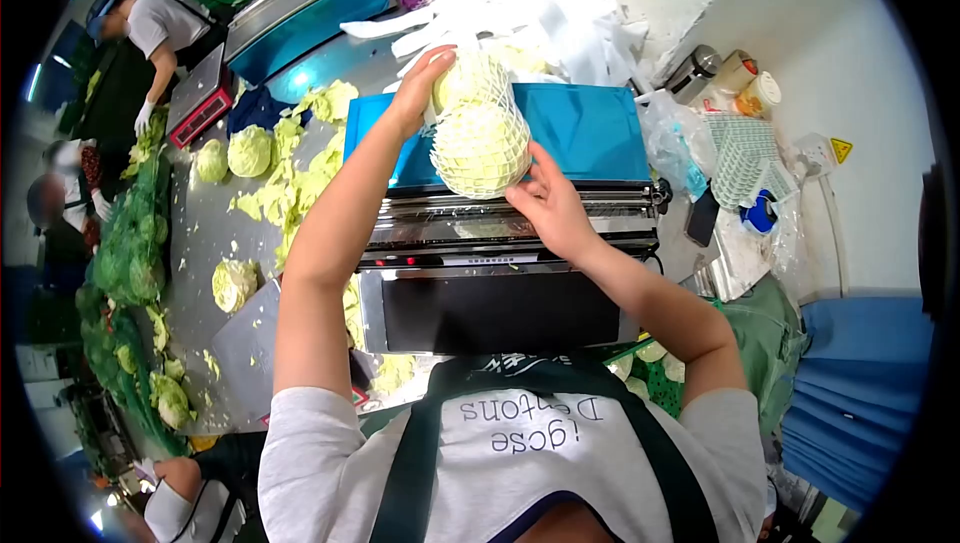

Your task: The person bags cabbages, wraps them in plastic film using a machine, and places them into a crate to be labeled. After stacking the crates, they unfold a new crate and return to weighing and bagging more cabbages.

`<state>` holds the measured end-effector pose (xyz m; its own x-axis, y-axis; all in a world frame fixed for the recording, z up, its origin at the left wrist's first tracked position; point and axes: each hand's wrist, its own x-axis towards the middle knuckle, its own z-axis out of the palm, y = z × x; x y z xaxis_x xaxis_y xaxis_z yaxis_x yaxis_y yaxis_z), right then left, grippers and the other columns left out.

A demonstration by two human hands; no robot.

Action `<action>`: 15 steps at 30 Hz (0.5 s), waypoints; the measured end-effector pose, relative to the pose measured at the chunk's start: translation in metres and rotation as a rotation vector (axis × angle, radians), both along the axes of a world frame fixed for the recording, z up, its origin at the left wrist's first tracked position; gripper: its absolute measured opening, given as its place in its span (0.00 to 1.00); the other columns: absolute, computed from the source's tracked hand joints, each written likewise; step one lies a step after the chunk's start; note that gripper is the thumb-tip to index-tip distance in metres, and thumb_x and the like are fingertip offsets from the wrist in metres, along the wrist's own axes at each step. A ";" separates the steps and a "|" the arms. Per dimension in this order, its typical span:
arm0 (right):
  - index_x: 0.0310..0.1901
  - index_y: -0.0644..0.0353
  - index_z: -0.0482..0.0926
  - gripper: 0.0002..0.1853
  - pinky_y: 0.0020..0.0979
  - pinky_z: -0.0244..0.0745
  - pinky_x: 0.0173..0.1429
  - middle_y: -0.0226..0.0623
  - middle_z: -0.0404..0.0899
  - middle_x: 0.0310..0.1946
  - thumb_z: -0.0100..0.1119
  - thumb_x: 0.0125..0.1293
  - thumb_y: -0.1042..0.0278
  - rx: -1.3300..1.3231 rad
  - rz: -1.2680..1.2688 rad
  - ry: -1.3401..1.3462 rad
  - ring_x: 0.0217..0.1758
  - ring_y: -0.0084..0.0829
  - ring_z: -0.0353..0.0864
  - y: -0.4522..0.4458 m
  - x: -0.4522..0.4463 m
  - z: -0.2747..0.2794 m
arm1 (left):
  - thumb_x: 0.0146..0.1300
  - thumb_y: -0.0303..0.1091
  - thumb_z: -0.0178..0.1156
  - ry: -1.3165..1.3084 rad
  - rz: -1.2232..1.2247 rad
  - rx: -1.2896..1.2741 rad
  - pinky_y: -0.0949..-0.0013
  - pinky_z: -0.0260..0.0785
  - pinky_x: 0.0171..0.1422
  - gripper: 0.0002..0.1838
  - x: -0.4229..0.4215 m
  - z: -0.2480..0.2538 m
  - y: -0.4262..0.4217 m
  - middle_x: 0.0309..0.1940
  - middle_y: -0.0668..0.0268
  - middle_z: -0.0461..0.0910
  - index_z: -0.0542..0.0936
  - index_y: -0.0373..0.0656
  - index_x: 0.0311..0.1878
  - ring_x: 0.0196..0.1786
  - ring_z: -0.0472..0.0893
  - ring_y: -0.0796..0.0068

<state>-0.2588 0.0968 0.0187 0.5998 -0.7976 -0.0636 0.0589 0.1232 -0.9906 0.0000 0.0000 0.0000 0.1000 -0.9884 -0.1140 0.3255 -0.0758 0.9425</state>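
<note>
Two pale green cabbages lie one behind the other above a wrapping machine (pixel 590 143) with a blue top. White foam netting covers the near cabbage (pixel 480 151), and netting also shows over the far cabbage (pixel 472 81). My left hand (pixel 424 89) curves around the left side of the far one, its fingertips at the top. Against the lower right of the near one press the thumb and fingers of my right hand (pixel 548 205). Some fingertips are hidden behind the netting.
White foam sleeves (pixel 540 13) are heaped behind the machine. Loose leaves (pixel 300 178) and a cabbage (pixel 250 151) lie on the left of the metal table, beside green net sacks (pixel 130 233). A thermos (pixel 695 71) stands right. Other people work at left.
</note>
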 end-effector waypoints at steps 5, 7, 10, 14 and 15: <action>0.69 0.69 0.43 0.41 0.31 0.74 0.55 0.48 0.63 0.61 0.57 0.62 0.72 -0.130 -0.035 0.045 0.58 0.36 0.71 -0.032 0.005 -0.014 | 0.66 0.45 0.54 -0.057 0.145 -0.125 0.72 0.64 0.58 0.21 -0.014 -0.004 -0.020 0.50 0.62 0.76 0.73 0.43 0.57 0.53 0.74 0.74; 0.69 0.66 0.46 0.40 0.31 0.76 0.51 0.50 0.64 0.61 0.59 0.61 0.69 -0.192 0.000 0.191 0.57 0.37 0.71 -0.018 0.000 -0.014 | 0.66 0.48 0.53 -0.255 0.169 -0.095 0.71 0.64 0.59 0.26 -0.005 -0.013 -0.001 0.55 0.59 0.73 0.69 0.43 0.61 0.56 0.73 0.70; 0.68 0.64 0.53 0.37 0.30 0.76 0.47 0.47 0.65 0.61 0.60 0.60 0.67 -0.230 0.012 0.386 0.55 0.35 0.71 -0.024 -0.029 -0.003 | 0.66 0.51 0.52 -0.743 0.312 -0.082 0.67 0.63 0.61 0.31 0.013 -0.010 0.020 0.59 0.53 0.69 0.63 0.41 0.66 0.59 0.71 0.61; 0.51 0.52 0.76 0.17 0.33 0.69 0.46 0.35 0.74 0.41 0.59 0.58 0.72 -1.200 0.301 0.525 0.43 0.35 0.72 -0.060 -0.087 0.012 | 0.56 0.34 0.61 -1.624 -0.205 -0.701 0.61 0.66 0.47 0.18 0.049 0.044 0.121 0.39 0.62 0.73 0.76 0.45 0.51 0.42 0.73 0.62; 0.48 0.50 0.77 0.16 0.32 0.69 0.43 0.32 0.73 0.36 0.60 0.57 0.71 -1.320 0.418 0.556 0.40 0.34 0.72 -0.069 -0.096 0.012 | 0.55 0.35 0.61 -1.696 -0.536 -0.724 0.63 0.63 0.46 0.21 0.050 0.059 0.137 0.34 0.66 0.71 0.76 0.52 0.55 0.39 0.72 0.66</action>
<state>-0.3548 0.0276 0.0303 0.9356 -0.2416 0.2574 -0.1664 -0.9449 -0.2820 0.0502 0.1373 0.0586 -0.6373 -0.7564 0.1474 -0.7522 0.6522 0.0941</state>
